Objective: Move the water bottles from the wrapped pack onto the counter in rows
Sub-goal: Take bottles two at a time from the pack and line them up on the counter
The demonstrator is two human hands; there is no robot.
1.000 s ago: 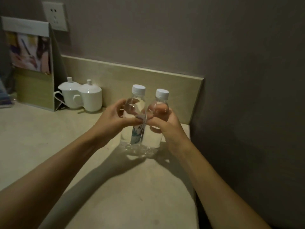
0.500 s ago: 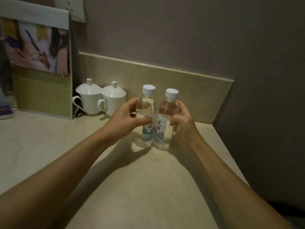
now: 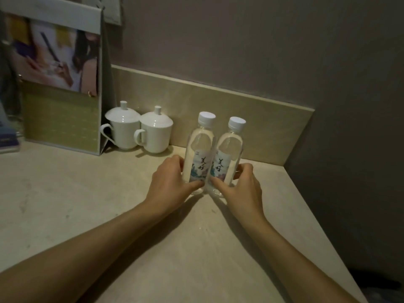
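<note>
Now L grip [image 3: 172, 184] & R grip [image 3: 242, 186] flank two touching upright bottles [image 3: 213, 154].

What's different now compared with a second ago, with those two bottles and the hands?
Both hands slid down: the left hand and right hand gripped the bottles near their shoulders before, and now hold them low, by the labels' lower edge. The left bottle and right bottle now stand upright, side by side on the counter, labels facing the camera. The two lidded cups stayed put.
</note>
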